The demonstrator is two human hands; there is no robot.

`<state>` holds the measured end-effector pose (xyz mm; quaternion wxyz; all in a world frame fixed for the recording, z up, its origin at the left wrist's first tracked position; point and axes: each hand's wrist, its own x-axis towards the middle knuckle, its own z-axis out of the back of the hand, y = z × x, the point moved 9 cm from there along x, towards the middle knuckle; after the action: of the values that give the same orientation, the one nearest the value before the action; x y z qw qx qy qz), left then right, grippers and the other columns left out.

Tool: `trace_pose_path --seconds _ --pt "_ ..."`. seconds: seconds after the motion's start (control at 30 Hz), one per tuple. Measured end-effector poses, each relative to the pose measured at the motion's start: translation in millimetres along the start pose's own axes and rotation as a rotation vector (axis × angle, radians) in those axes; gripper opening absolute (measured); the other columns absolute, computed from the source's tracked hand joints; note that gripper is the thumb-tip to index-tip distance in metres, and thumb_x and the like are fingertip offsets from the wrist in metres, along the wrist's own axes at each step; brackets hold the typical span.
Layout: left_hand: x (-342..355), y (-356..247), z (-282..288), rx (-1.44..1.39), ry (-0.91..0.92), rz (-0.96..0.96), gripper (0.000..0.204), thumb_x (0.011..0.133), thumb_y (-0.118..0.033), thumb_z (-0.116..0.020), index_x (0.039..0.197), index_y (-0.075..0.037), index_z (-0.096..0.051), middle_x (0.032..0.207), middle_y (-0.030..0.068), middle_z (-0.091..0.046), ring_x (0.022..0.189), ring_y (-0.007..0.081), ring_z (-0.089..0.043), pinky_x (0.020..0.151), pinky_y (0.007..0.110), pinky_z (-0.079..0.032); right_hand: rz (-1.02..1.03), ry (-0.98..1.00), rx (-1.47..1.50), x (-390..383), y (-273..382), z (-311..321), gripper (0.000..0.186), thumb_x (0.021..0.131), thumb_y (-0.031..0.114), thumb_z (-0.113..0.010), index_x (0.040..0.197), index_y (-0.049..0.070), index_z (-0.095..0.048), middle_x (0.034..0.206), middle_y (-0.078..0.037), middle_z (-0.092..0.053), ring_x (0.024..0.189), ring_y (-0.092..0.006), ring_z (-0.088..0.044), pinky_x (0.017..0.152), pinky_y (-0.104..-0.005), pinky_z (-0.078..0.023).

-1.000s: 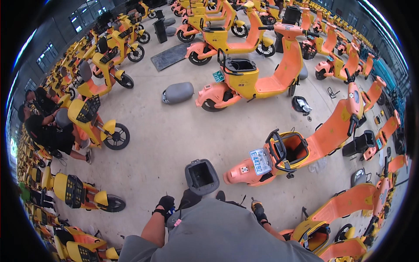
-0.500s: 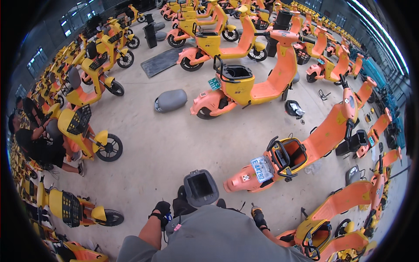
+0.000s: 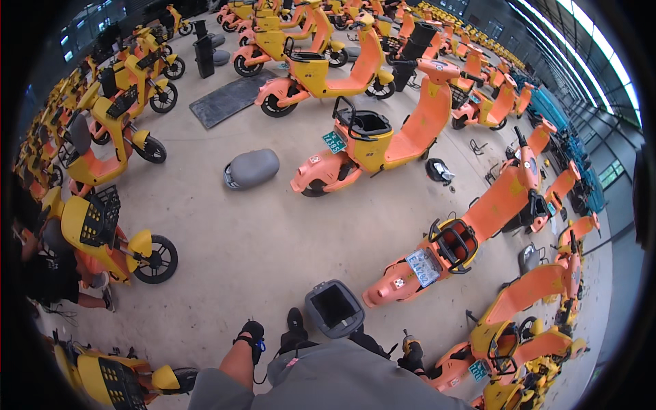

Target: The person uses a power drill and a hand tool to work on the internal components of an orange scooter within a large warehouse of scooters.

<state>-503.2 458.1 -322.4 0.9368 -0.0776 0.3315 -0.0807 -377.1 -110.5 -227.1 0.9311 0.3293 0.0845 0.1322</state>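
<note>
My gloved left hand [image 3: 251, 336] hangs by my left side, fingers curled round something with a blue part that I cannot make out. My gloved right hand [image 3: 413, 357] is closed on a yellow and black power tool [image 3: 408, 342], low at my right side. On the floor just ahead of my feet, between the hands, stands an open grey plastic box [image 3: 343, 326] with a dark interior. My left shoe [image 3: 295, 320] shows beside it. Just beyond the box, to the right, a pink and yellow scooter [image 3: 391, 285] stands with its seat compartment open.
Many scooters [image 3: 398, 141] stand in rows around me. A grey seat [image 3: 251, 169], a dark flat panel [image 3: 231, 97] and a black bag [image 3: 438, 171] lie on the floor. A co-worker in black [image 3: 51, 270] crouches by a yellow scooter [image 3: 96, 227] at left.
My view has turned: the far scooters shift left in the picture, nearer things sit lower, and more wall and roof show at right. Both hands stay low at my sides.
</note>
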Motion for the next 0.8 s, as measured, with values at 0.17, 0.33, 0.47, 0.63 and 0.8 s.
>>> trace_pose_path --seconds 0.17,0.33,0.47,0.63,0.8 --pt "-4 24 -15 0.137 0.038 -0.078 0.016 0.072 -0.030 -0.069 0.068 -0.014 -0.071 0.076 0.0110 -0.069 0.073 0.0271 -0.068 0.063 0.039 -0.055 -0.063 -0.020 0.006 -23 33 -12 0.025 0.093 0.025 -0.054 0.090 0.002 -0.063 0.082 -0.018 -0.062 0.077 -0.0341 -0.055 0.070 -0.0449 -0.044" --pt "13 41 -20 0.039 0.013 -0.087 0.017 0.070 -0.030 -0.070 0.070 -0.013 -0.071 0.077 0.0119 -0.068 0.074 0.0287 -0.068 0.064 0.040 -0.054 -0.079 -0.037 0.021 -25 55 -29 0.025 0.093 0.026 -0.054 0.090 0.002 -0.063 0.082 -0.017 -0.062 0.077 -0.0339 -0.055 0.070 -0.0449 -0.044" --pt "21 45 -17 -0.051 -0.036 -0.114 0.017 0.070 -0.030 -0.070 0.071 -0.013 -0.071 0.077 0.0123 -0.068 0.074 0.0297 -0.067 0.065 0.040 -0.054 -0.063 -0.045 0.042 -17 69 -45 0.025 0.092 0.026 -0.055 0.089 0.002 -0.063 0.082 -0.017 -0.062 0.076 -0.0338 -0.055 0.070 -0.0449 -0.044" --pt "21 56 0 -0.085 -0.150 -0.118 0.014 0.070 -0.026 -0.069 0.071 -0.012 -0.069 0.075 0.0126 -0.067 0.072 0.0303 -0.067 0.064 0.040 -0.054 -0.040 -0.060 0.064 -4 79 -60 0.025 0.092 0.026 -0.055 0.089 0.002 -0.063 0.082 -0.017 -0.062 0.076 -0.0337 -0.055 0.070 -0.0449 -0.044" --pt "18 76 -24 -0.098 0.021 -0.073 0.014 0.078 -0.021 -0.062 0.073 -0.010 -0.069 0.078 0.0114 -0.069 0.068 0.0263 -0.068 0.060 0.039 -0.054 -0.018 -0.070 0.076 10 81 -63 0.025 0.092 0.026 -0.055 0.088 0.002 -0.063 0.081 -0.017 -0.062 0.076 -0.0336 -0.056 0.070 -0.0450 -0.044"
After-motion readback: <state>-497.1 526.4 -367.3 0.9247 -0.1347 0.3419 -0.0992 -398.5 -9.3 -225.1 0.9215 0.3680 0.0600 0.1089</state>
